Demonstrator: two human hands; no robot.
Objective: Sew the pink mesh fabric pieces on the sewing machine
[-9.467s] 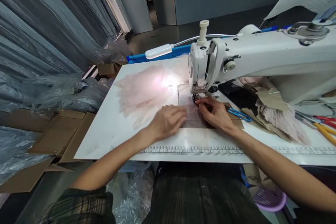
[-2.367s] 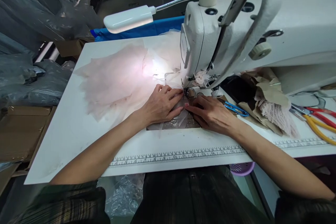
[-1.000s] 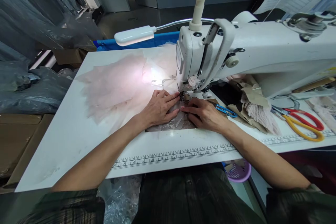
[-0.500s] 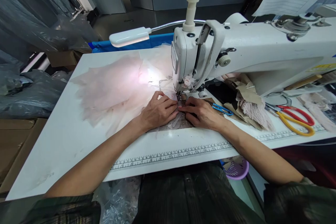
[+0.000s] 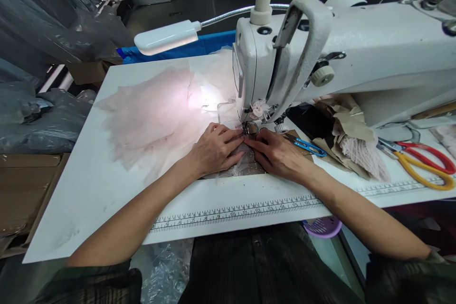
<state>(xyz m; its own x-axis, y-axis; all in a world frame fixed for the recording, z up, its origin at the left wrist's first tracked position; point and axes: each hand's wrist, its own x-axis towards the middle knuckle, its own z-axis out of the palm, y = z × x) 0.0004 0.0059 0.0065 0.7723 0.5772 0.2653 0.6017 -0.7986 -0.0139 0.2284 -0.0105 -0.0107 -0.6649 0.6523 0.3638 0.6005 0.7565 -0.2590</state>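
Pale pink sheer fabric (image 5: 153, 104) spreads over the table to the left of the white sewing machine (image 5: 245, 57), and part of it runs under the presser foot (image 5: 246, 127). My left hand (image 5: 217, 148) lies on the fabric just left of the foot, fingers stretched out and slightly apart. Close by on the right, my right hand (image 5: 280, 154) has its fingers bent and pressed together on the fabric edge in front of the needle. The fingertips of both hands nearly meet below the foot. Fabric under my palms is hidden.
Blue thread snips (image 5: 309, 147) lie right of my right hand. Beyond are fabric and paper scraps (image 5: 351, 128) and red-and-yellow-handled scissors (image 5: 423, 166). A lamp (image 5: 167, 38) lights the fabric. A printed ruler (image 5: 231, 213) follows the table's front edge; a purple basket (image 5: 324, 228) sits below.
The view has shifted closer, so the machine looks larger and the scissors sit farther right. My left fingers have spread a little; both hands stay at the presser foot.
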